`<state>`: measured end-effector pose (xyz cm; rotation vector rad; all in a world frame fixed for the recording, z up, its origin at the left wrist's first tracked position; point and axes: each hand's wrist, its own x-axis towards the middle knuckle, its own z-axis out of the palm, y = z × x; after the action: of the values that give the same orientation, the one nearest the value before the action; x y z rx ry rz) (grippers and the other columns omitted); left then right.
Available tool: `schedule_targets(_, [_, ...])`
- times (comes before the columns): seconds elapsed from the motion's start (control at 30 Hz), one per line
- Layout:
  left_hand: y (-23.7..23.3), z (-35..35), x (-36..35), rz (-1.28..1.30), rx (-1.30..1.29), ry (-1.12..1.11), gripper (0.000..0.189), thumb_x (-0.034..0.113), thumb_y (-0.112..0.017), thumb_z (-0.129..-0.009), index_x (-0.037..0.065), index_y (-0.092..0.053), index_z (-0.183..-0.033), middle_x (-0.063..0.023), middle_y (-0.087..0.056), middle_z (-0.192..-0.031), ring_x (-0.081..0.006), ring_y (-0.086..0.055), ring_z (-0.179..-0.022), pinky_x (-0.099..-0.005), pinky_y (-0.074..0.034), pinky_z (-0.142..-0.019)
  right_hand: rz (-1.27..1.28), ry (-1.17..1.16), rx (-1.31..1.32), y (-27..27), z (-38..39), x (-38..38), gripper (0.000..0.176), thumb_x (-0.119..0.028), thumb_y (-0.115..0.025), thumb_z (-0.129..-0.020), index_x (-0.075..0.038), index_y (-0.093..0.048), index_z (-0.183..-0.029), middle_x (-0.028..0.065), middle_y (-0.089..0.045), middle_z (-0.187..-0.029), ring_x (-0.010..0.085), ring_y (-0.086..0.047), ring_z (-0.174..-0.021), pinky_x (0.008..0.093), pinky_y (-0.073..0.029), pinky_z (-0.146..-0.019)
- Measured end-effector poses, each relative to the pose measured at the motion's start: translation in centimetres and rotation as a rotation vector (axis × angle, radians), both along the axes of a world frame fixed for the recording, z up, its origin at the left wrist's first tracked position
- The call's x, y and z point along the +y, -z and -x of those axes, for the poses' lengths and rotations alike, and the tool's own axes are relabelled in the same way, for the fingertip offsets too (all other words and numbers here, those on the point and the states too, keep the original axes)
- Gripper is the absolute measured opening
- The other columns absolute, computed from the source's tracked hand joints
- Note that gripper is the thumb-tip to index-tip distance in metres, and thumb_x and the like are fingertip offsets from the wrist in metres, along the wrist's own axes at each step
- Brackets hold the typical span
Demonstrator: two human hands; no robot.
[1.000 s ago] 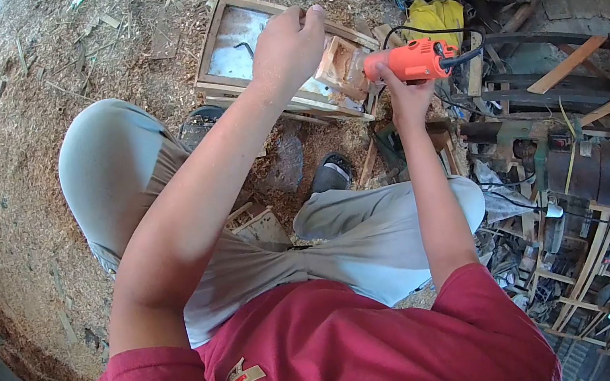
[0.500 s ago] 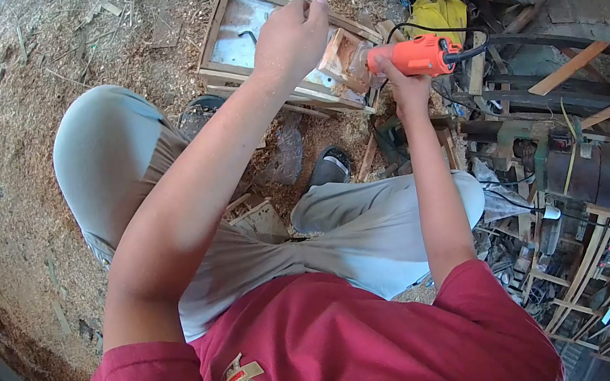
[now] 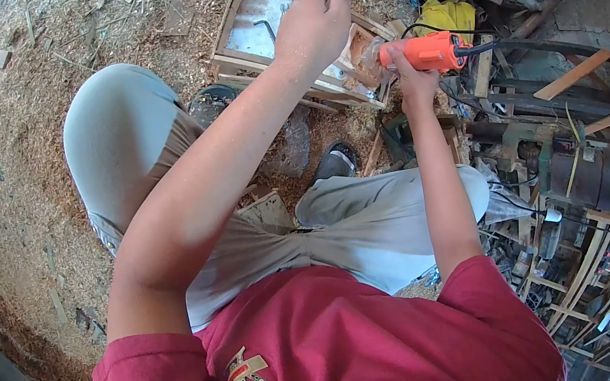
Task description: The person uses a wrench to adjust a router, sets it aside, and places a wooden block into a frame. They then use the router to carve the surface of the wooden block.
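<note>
Orange tool [image 3: 429,53] lay crosswise in your wrapped right hand [image 3: 415,83], nose toward the wooden block [image 3: 359,46]; your left hand [image 3: 314,29] was curled, contents unclear.

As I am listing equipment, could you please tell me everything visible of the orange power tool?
The orange power tool looks plastic-bodied, with dark details at its rear, a clear base at the front and a black cord leaving the back. It is held sideways, base toward the picture's left, at the wooden piece in the wooden tray; exact contact is unclear. The right hand grips it near the front.
</note>
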<state>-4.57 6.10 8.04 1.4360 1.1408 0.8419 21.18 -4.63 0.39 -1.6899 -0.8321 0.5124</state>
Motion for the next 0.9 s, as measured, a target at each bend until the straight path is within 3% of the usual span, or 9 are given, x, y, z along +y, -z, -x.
schedule_targets(0.23, [-0.4, 0.7, -0.1, 0.027, 0.005, 0.0, 0.059, 0.046, -0.043, -0.106, -0.006, -0.071, -0.103, -0.0295, -0.072, -0.101, -0.048, -0.068, -0.102, -0.0523, -0.052, -0.094, -0.006, -0.046, 0.006, 0.3, -0.9, 0.0, 0.051, -0.002, -0.087, -0.084, -0.003, -0.06, -0.127, 0.0074, -0.068, -0.121, 0.0191, -0.069, -0.106, 0.0361, -0.058, -0.092])
schedule_targets(0.33, [-0.4, 0.7, -0.1, 0.012, -0.015, 0.012, 0.059, 0.046, -0.043, -0.106, -0.006, -0.071, -0.103, -0.0294, -0.072, -0.099, -0.0475, -0.069, -0.102, -0.0523, -0.052, -0.094, -0.05, -0.026, 0.071, 0.9, -1.4, -0.1, 0.043, -0.009, -0.089, -0.084, -0.002, -0.066, -0.12, 0.0069, -0.071, -0.118, 0.0175, -0.069, -0.106, 0.0356, -0.054, -0.098])
schedule_targets(0.53, [-0.8, 0.7, -0.3, 0.037, -0.003, 0.03, 0.059, 0.046, -0.044, -0.106, -0.006, -0.071, -0.103, -0.0295, -0.072, -0.102, -0.0462, -0.069, -0.104, -0.0513, -0.052, -0.095, -0.022, 0.013, -0.063, 0.1, 0.0, -0.4, 0.054, -0.01, -0.089, -0.084, -0.002, -0.06, -0.129, 0.0072, -0.067, -0.124, 0.0188, -0.066, -0.113, 0.0369, -0.052, -0.102])
schedule_targets(0.9, [-0.6, 0.8, -0.2, 0.046, -0.006, 0.012, 0.06, 0.048, -0.044, -0.106, -0.006, -0.071, -0.107, -0.0283, -0.072, -0.103, -0.0453, -0.069, -0.105, -0.0503, -0.051, -0.094, -0.069, -0.043, -0.035, -0.3, 1.3, -0.5, 0.037, -0.011, -0.082, -0.09, -0.006, -0.062, -0.121, 0.0049, -0.068, -0.116, 0.0159, -0.066, -0.106, 0.0352, -0.052, -0.098])
